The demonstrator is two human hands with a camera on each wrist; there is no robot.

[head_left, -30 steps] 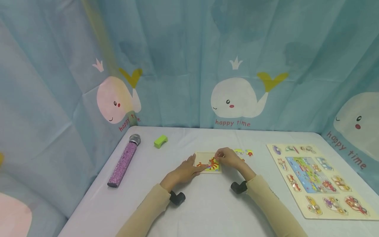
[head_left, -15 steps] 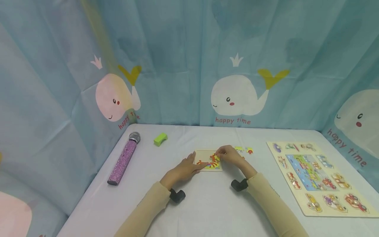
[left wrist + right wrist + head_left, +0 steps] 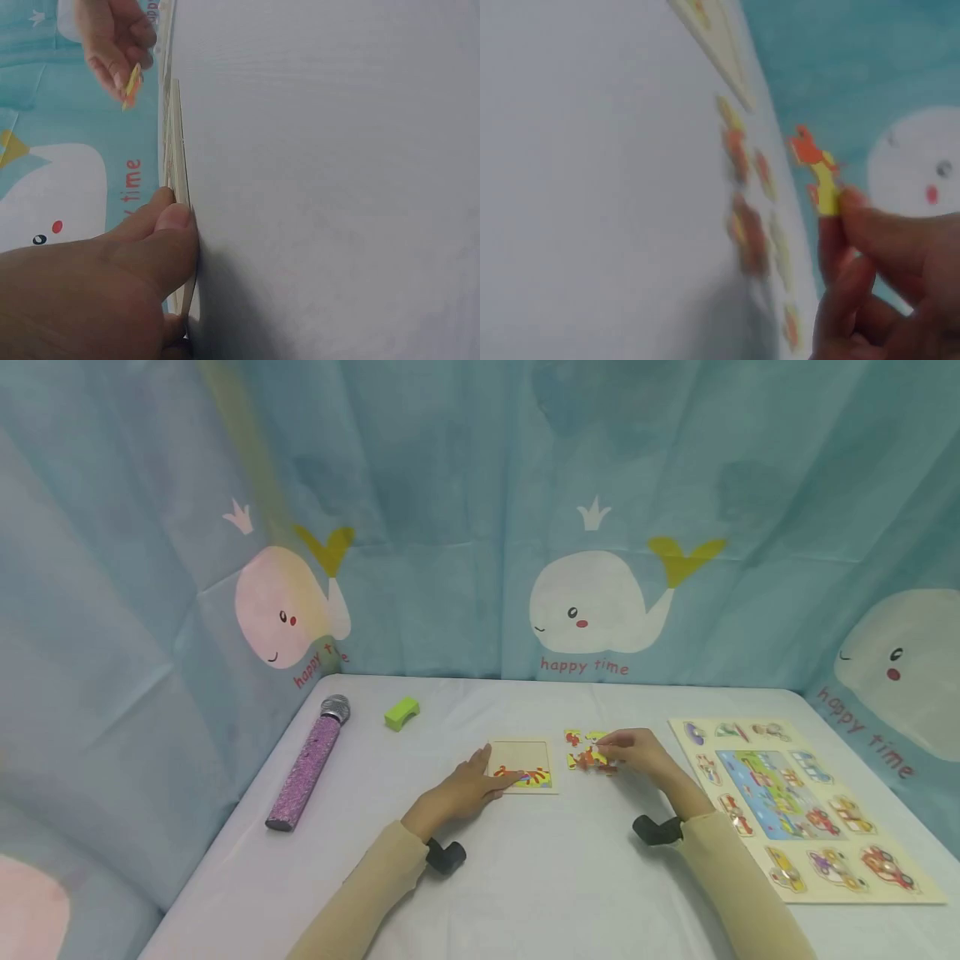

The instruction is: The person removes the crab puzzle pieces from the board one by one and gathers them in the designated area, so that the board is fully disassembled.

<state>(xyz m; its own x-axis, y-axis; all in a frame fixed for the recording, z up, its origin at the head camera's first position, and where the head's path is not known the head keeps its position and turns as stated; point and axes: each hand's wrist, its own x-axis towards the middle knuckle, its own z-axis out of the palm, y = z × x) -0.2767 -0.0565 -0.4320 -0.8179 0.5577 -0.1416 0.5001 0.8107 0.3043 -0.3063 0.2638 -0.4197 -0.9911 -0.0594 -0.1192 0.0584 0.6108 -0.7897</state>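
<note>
A small square wooden puzzle board (image 3: 521, 752) lies on the white table, its lower part filled with coloured pieces. My left hand (image 3: 462, 792) holds this board at its near left corner, thumb over the front and fingers along the left side. The left wrist view shows the left thumb (image 3: 174, 219) at the board's thin edge. My right hand (image 3: 636, 752) pinches a yellow and orange jigsaw piece (image 3: 825, 184) between thumb and finger, raised above the table. Several loose jigsaw pieces (image 3: 573, 739) lie right of the board, below the right hand.
A large wooden peg puzzle (image 3: 787, 802) with vehicle pieces lies at the right. At the left are a pink glittery microphone (image 3: 306, 772) and a green arched block (image 3: 402, 713). A blue whale-print curtain (image 3: 450, 610) stands behind the table.
The right hand has moved right, away from the board, taking a jigsaw piece off its upper right part. It now hovers over the loose pieces. The left hand stays at the board.
</note>
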